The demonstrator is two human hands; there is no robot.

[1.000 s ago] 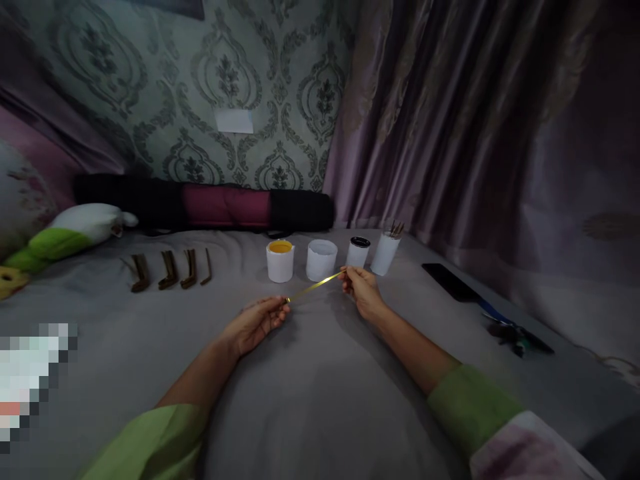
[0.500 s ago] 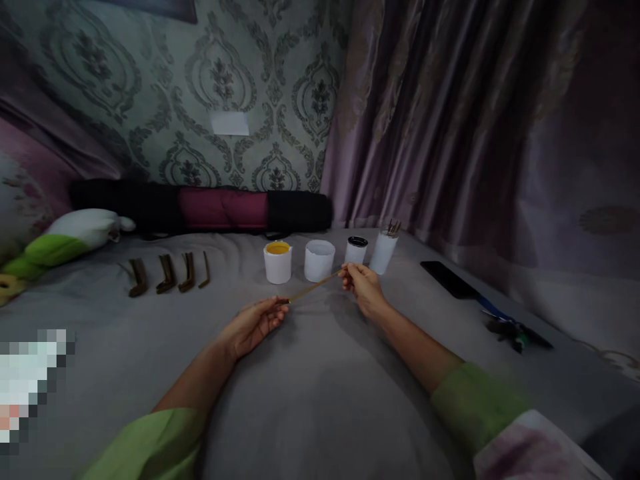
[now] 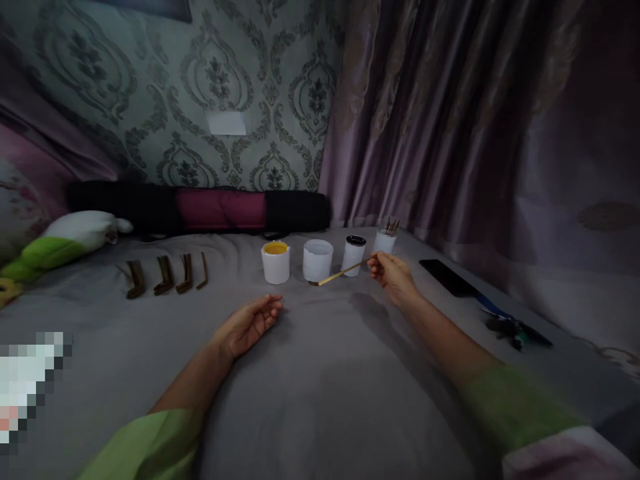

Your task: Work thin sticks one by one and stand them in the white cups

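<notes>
Pinching the thin brush [image 3: 342, 273], the right hand [image 3: 394, 277] hides part of the jar [image 3: 385, 242]. The left hand [image 3: 251, 327] has a loose, empty grip. Behind the brush stand the white pot [image 3: 317, 262] and the black-topped cup [image 3: 353, 255].

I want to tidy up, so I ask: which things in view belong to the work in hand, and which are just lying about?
Probably in the work:
stick, in the right hand
yellow-topped pot, white pot, black-topped pot
stick jar
brown pieces

Probably just lying about:
plush toy
roll
black slab
</notes>
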